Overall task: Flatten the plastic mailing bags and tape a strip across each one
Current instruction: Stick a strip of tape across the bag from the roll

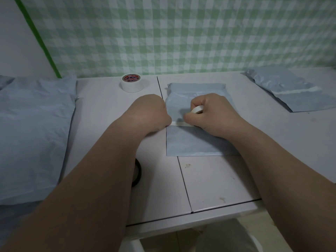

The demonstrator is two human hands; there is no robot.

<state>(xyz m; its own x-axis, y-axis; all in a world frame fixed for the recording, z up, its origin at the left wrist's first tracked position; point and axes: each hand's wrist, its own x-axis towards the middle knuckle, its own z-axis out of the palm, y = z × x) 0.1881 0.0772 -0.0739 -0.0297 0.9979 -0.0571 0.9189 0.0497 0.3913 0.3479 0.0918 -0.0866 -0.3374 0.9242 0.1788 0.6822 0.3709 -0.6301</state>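
Nearest the lens: two bare forearms, both cut off by the lower frame edge, converging on the middle of the white table (218,179).

Task item: one flat, rectangular light-blue plastic mailing bag (192,142), lying at table centre, upper half partly covered by the hands. Across its middle, one narrow white tape strip (179,123), only a short length visible between the two hands.

Left hand (152,111): fingers curled under and out of sight, thumb tip holding the strip's left end at the bag's left edge.

Right hand (212,113): gripping a small white tape roll (197,109), mostly hidden inside the fingers, thumb down on the strip.

Behind the left hand, apart from the bag: one larger white tape roll with a red-printed core label (133,82), resting on its flat face.

Under the left forearm: one black ring (138,171), largely hidden, identity unclear.

Far left: pile of puffy light-blue bags (34,124), cut off by the frame, count not determinable.

Far right: further light-blue bags (291,95), one white strip across, count unclear.

Behind: green-and-white checked wall covering (181,33).
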